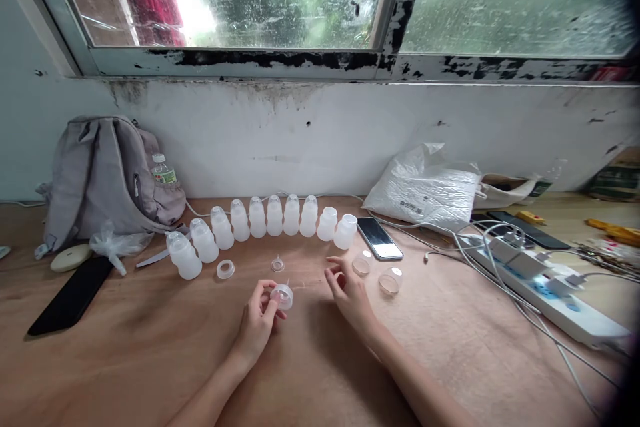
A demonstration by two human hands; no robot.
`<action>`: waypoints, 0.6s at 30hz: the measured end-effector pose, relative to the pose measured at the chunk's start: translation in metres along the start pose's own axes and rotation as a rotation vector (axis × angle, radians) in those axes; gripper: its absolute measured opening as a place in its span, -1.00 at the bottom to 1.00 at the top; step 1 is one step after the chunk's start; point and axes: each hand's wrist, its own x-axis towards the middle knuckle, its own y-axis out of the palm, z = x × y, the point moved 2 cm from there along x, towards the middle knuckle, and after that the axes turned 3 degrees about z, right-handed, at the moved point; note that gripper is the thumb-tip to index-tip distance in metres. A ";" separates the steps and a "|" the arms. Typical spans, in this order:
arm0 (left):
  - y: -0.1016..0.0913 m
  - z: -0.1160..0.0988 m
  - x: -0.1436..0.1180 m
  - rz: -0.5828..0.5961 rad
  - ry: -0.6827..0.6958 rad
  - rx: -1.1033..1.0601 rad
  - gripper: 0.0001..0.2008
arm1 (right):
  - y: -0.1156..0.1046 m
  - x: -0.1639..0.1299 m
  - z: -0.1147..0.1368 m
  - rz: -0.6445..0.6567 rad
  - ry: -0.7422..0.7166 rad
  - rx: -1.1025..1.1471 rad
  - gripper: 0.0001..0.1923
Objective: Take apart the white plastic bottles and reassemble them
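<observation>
One small part is in hand: a clear ring [283, 295], pinched between the thumb and fingertips of the left hand [259, 320] and lifted just off the table [150, 360], near the middle front. It looks like thin translucent plastic, so I judge it light, fairly stiff and a little slick; the rim is the place to hold it, with a light pinch from either side, since squeezing the middle might flex it.

The head view is the only one. In it the left hand is curled closed around the ring. The right hand [350, 290] rests on the table just to the right, fingers half bent and loose, holding nothing that I can see; whether a fingertip touches anything small is too fine to tell.

Near the right hand lie two clear caps [389, 280], and a small teat [277, 263] stands between the hands and the row. A second ring [225, 269] lies to the left. Behind them eleven or so bottles [274, 215] stand upright in a curved row, touching one another. A phone [379, 237] lies face up beside the row's right end, a backpack [105, 177] leans on the wall at left, and a power strip [545, 287] sits at right.
</observation>
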 end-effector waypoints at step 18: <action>-0.015 -0.003 0.007 0.089 -0.216 -0.449 -0.69 | -0.009 0.099 -0.003 -0.082 0.069 -0.411 -0.58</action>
